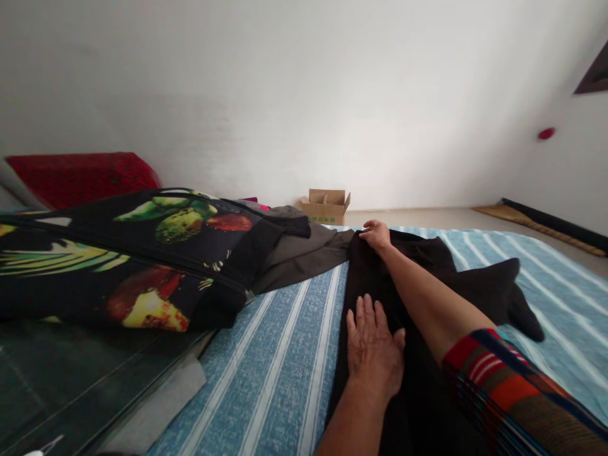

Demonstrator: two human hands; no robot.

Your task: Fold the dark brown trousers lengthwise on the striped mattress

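A black garment (408, 386) is spread over the blue and white striped bed sheet (285, 354). My left hand (373, 351) lies palm down on it, fingers stretched out. Farther up, my right hand (377, 236) pinches the garment's far edge between thumb and fingers. To the right of my right forearm, loose parts of the garment lie bunched, one narrow end reaching out over the sheet. Whether these are sleeves or legs I cannot tell.
Left of the garment lie grey-brown clothing (304, 250) and a black zipped bag or garment (142, 253) with a fruit print. A red item (85, 177) is behind it. An open cardboard box (325, 206) sits by the wall; a dark, glossy panel (71, 380) fills the lower left.
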